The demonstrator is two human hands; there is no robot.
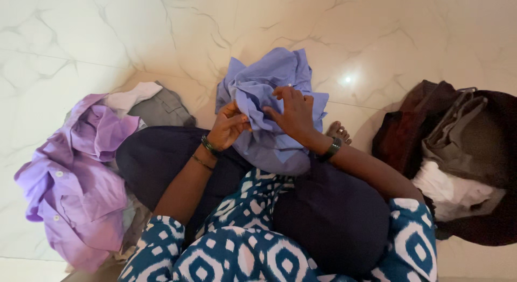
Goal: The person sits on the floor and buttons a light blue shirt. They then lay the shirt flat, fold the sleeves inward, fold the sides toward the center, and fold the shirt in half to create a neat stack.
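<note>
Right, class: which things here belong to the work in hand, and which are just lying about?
In hand:
blue shirt, gripped by left hand and right hand

Lying about:
purple shirt
grey garment
dark basket of clothes

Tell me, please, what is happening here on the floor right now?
A person sits cross-legged on the marble floor, holding a crumpled blue shirt over their lap. The left hand pinches a fold of it, and the right hand grips the cloth beside it. A heap of purple shirts lies to their left; a dark basket of grey, white and brown clothes stands to their right.
</note>
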